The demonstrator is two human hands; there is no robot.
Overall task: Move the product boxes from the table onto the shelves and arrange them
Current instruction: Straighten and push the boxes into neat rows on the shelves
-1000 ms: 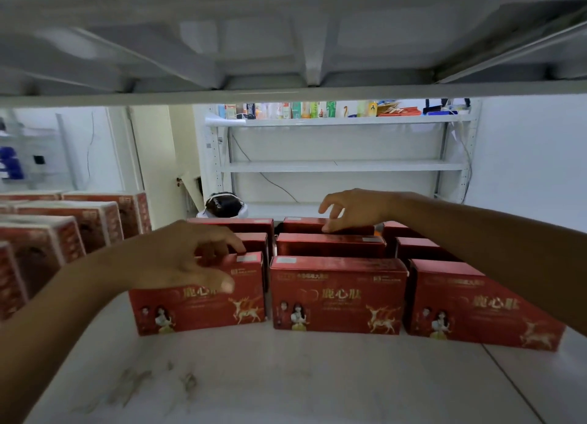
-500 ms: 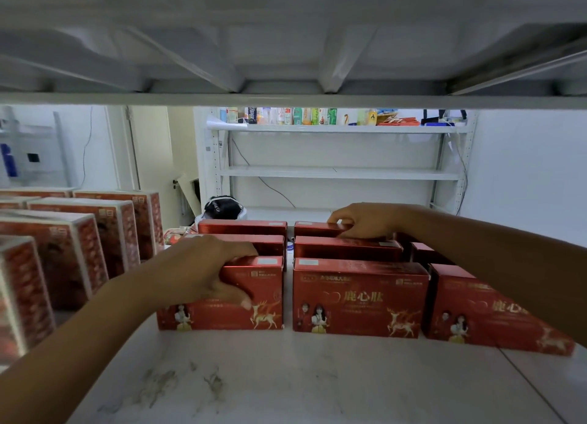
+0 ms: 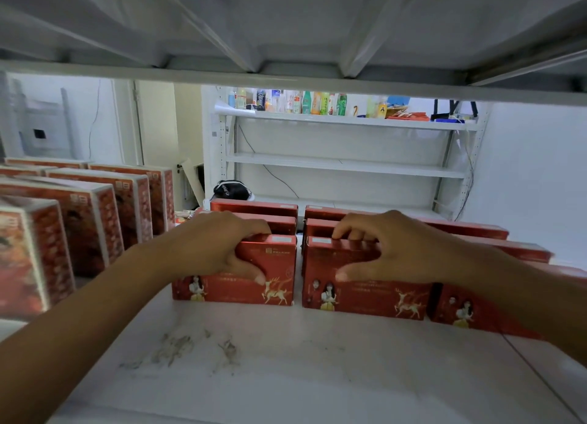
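Note:
Several red product boxes with a gold deer stand upright in rows on the white shelf (image 3: 286,366). My left hand (image 3: 219,246) grips the front left red box (image 3: 276,280), fingers over its top edge and thumb on its face. My right hand (image 3: 390,249) grips the front middle red box (image 3: 374,296) the same way. A third front box (image 3: 467,312) stands at the right, partly hidden by my right forearm. More red boxes (image 3: 254,209) stand in the rows behind.
Taller orange-red boxes with white edges (image 3: 95,220) fill the left of the shelf. The underside of the upper shelf (image 3: 286,27) hangs low overhead. Across the room stands a white rack (image 3: 343,166) with bottles on its top level.
My right hand has come forward from a back-row box to the front middle box. My left hand stays on the front left box. The view has moved closer.

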